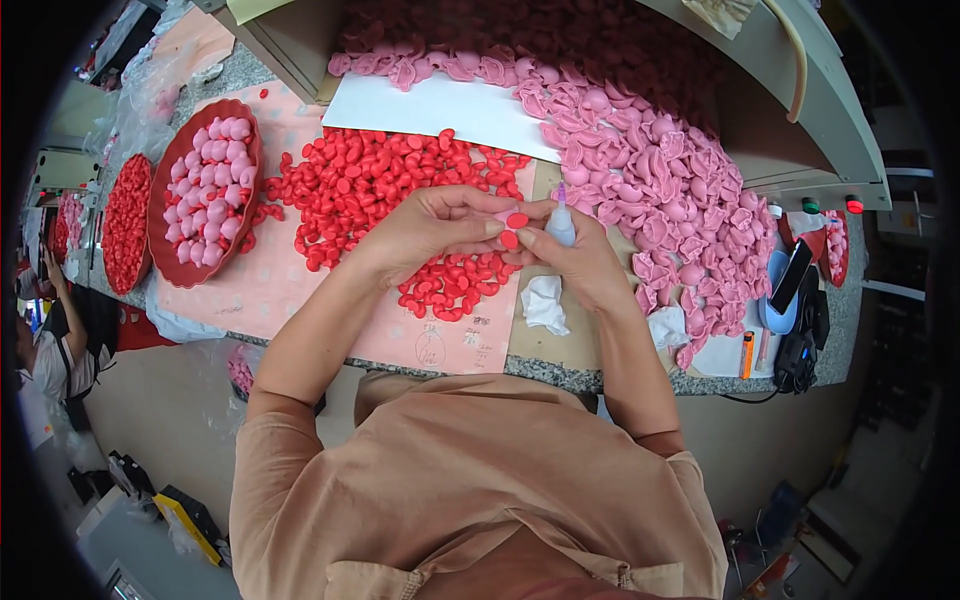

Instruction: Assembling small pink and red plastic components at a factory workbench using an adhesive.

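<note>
In front of my chest both hands meet. Pinched in the fingers of my left hand (425, 235) is a small pink plastic piece, mostly hidden, with a red oval part (517, 220) showing at its end. A second red oval part (509, 240) lies just below, at the fingertips of both hands. My right hand (585, 265) is closed around a small translucent squeeze bottle (560, 225) with a purple nozzle pointing up, its thumb reaching toward the red ovals. Beneath and beyond my hands spreads a pile of loose red bean-shaped parts (350, 180).
Pink shell-like parts (660, 200) heap up on the right, running back under a shelf (840, 130). A red scalloped tray (157, 225) of pink-and-red pieces stands left. Crumpled white tissues (543, 304) lie near the edge. An orange cutter (747, 355) and black cables lie far right.
</note>
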A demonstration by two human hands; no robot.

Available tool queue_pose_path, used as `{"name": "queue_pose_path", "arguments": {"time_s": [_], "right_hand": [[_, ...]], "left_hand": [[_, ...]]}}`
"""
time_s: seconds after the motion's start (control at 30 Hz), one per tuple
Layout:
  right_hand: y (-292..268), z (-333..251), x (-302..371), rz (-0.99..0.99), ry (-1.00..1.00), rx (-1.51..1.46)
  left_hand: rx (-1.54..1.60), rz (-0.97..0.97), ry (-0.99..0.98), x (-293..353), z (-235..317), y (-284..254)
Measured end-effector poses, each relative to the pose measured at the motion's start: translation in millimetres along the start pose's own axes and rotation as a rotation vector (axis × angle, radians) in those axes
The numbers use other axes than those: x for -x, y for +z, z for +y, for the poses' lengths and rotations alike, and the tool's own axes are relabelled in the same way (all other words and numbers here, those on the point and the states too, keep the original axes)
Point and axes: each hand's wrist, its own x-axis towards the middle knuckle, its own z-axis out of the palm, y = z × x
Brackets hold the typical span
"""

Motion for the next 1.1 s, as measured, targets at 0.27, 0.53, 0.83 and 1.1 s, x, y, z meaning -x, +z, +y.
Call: {"name": "queue_pose_path", "arguments": {"time_s": [0.27, 0.53, 0.83, 1.1], "right_hand": [[4.9, 2.4, -2.8, -0.002, -0.008, -0.006], [4.5, -4.6, 4.4, 0.021, 0.018, -0.004], [-16.0, -28.7, 22.1, 0.156, -0.164, 0.064], [-3.3, -4.8, 49.6, 0.305, -0.416, 1.077]], "left_hand": [[-0.003, 0.014, 0.021, 1.7, -3.1, -4.7], [-0.012, -0.009, 0.023, 0.3, -2.5, 1.1], [0.209, -0.064, 0.238, 9.2, 14.6, 2.3], [0.365, -0.064, 0.318, 9.3, 14.3, 0.1]]}}
